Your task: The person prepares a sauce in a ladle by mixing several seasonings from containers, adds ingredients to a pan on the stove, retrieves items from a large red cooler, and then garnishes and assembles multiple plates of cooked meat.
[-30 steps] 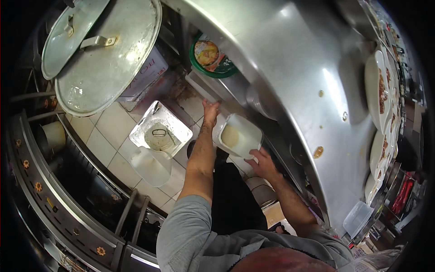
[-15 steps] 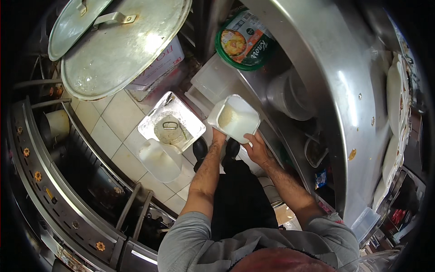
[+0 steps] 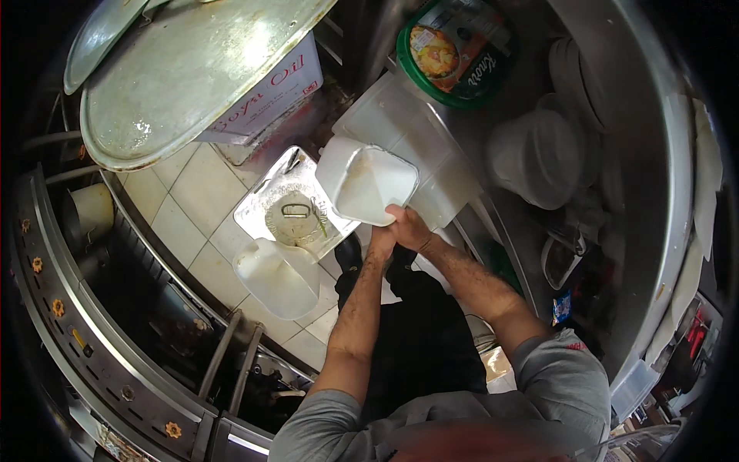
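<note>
A deep white plastic container (image 3: 377,189), squarish and open at the top, is held out in front of me and tilted so its inside shows. My left hand (image 3: 381,241) grips it from below at the near side, its fingertips mostly hidden. At the near rim, my right hand (image 3: 409,229) is closed over the edge with the thumb on top. Beneath and left of the container is a square silver tin (image 3: 265,190) on the floor; a small handle shows in its middle. A cut-open translucent plastic jug (image 3: 279,281) lies against the tin's near side.
Large round metal lids (image 3: 177,85) overhang a carton (image 3: 269,96) at the upper left. A stove (image 3: 108,339) runs along the left. Clear plastic boxes (image 3: 419,127), a green-lidded tub (image 3: 454,58) and stacked bowls (image 3: 535,158) sit by the steel shelf on the right.
The white container has moved left, partly over the tin, and tilted more. My right hand has come in beside my left. The view has shifted a little.
</note>
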The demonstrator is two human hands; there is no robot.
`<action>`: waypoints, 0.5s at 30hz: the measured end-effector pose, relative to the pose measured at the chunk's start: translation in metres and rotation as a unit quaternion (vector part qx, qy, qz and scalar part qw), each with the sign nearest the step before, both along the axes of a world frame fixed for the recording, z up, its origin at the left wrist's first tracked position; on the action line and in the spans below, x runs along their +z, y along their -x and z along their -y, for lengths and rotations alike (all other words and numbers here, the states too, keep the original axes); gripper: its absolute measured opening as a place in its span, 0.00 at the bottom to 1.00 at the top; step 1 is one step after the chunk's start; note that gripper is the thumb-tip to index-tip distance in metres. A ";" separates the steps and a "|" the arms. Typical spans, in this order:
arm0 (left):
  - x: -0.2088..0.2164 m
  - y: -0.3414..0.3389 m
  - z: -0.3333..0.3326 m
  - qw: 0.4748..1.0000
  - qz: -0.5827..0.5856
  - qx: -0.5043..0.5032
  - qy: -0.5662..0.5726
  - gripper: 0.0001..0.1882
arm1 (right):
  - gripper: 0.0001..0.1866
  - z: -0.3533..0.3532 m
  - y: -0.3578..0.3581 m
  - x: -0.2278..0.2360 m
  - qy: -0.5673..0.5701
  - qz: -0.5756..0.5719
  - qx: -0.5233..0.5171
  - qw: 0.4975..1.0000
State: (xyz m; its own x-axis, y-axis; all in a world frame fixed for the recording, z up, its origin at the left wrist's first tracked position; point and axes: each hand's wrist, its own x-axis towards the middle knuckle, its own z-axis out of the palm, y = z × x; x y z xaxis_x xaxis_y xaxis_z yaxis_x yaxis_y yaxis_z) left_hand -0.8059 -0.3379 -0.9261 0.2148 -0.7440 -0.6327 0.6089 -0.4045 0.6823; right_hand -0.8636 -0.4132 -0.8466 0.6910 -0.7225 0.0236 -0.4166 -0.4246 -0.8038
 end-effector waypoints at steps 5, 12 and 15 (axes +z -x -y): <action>0.036 -0.020 0.001 1.000 0.016 -0.009 0.012 0.18 | 0.27 0.006 0.008 -0.025 0.097 0.030 0.093 0.991; 0.038 -0.031 -0.003 0.999 -0.008 -0.030 0.012 0.33 | 0.16 0.026 0.018 -0.041 0.179 -0.054 0.095 0.978; 0.038 -0.034 -0.003 0.999 0.001 -0.022 0.028 0.40 | 0.12 0.063 0.029 -0.027 0.164 -0.088 0.074 0.980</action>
